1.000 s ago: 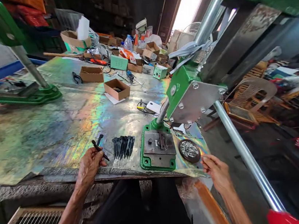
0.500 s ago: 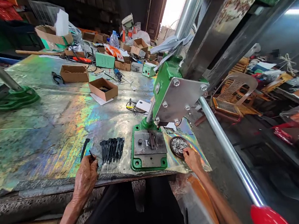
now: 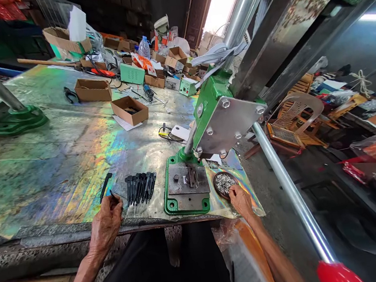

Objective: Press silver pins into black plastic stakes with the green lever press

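My left hand (image 3: 105,220) is closed in a pinch on a small dark strip (image 3: 112,195) at the table's front edge; the fingers hide most of it. Just beyond lies a longer black strip (image 3: 106,187). To the right, a row of several black strips (image 3: 140,188) with narrow lower ends lies side by side. My right hand (image 3: 241,199) pinches at the near right rim of a round dark dish (image 3: 217,194) full of tiny silvery metal pieces (image 3: 224,182). What its fingertips hold is too small to see. Between my hands stands a green hand press (image 3: 168,197) with a steel plate (image 3: 176,185).
The press's long lever (image 3: 285,183) with a red grip (image 3: 337,274) slants down at my right. Another green press base (image 3: 29,119) stands at the left. Open cardboard boxes (image 3: 130,110), pliers (image 3: 71,95) and cables lie farther back. A chair (image 3: 296,117) stands beyond the table's right side.
My right hand's fingertips have shifted slightly left at the dish. My left hand has dipped a little, with the small dark strip still in its fingers. The view has tilted slightly.
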`<state>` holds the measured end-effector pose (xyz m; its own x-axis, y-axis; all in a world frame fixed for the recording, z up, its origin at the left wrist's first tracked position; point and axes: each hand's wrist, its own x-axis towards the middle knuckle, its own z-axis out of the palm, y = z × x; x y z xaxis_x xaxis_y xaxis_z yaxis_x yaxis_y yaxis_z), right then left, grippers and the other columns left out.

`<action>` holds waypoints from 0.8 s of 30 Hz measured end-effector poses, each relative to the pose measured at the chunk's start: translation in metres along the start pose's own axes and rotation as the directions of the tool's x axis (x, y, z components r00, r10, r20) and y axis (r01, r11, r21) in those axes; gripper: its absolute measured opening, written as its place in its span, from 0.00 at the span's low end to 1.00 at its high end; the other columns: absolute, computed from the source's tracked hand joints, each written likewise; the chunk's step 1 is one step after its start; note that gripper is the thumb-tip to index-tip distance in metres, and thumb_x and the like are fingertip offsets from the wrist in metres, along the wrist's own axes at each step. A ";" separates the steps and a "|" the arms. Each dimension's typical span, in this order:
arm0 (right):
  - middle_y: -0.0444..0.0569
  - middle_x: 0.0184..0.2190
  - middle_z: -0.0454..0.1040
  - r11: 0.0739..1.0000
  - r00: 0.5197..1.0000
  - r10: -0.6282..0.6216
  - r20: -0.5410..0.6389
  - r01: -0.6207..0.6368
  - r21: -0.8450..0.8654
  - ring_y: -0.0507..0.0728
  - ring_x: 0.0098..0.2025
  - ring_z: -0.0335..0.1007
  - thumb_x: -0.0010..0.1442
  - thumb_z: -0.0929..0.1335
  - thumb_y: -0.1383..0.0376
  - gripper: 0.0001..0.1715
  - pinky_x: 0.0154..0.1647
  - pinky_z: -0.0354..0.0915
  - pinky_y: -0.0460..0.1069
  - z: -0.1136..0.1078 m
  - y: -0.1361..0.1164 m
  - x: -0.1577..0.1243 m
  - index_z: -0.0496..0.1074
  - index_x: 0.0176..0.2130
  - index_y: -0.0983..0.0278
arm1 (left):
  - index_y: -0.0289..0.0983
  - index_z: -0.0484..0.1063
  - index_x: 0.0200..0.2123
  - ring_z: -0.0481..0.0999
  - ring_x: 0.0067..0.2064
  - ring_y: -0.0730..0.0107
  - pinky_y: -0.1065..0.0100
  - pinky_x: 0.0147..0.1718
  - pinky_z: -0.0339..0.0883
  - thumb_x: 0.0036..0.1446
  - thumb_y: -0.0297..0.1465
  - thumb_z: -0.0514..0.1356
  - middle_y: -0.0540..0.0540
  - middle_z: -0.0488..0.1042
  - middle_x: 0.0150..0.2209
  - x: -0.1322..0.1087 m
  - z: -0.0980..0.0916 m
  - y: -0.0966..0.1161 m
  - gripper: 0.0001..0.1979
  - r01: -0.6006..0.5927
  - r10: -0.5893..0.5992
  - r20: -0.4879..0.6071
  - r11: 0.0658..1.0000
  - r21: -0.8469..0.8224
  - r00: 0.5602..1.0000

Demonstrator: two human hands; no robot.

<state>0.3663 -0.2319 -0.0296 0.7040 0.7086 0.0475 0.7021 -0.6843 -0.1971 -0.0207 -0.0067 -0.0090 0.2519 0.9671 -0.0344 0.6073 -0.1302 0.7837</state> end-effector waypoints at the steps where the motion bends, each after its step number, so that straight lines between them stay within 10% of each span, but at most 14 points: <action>1: 0.46 0.31 0.69 1.000 1.000 -0.002 -0.007 0.002 0.010 0.53 0.33 0.66 0.62 0.63 0.69 0.05 0.37 0.62 0.50 0.001 0.002 0.000 0.69 0.35 0.68 | 0.38 0.63 0.37 0.73 0.25 0.66 0.68 0.27 0.66 0.54 0.43 0.50 0.48 0.72 0.27 0.000 0.000 -0.001 0.15 -0.005 0.005 0.017 1.000 -0.014 1.000; 24: 0.41 0.22 0.62 0.966 0.993 -0.028 -0.112 0.056 0.254 0.50 0.22 0.57 0.63 0.63 0.59 0.14 0.27 0.57 0.47 0.009 0.014 -0.001 0.65 0.31 0.66 | 0.37 0.67 0.38 0.75 0.26 0.66 0.69 0.29 0.67 0.50 0.46 0.52 0.47 0.74 0.34 -0.002 0.000 -0.001 0.20 0.067 -0.063 0.044 0.992 -0.109 0.997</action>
<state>0.3740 -0.2407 -0.0410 0.6918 0.7037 0.1621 0.6898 -0.5776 -0.4366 -0.0219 -0.0087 -0.0099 0.2460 0.9629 -0.1109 0.5374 -0.0403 0.8424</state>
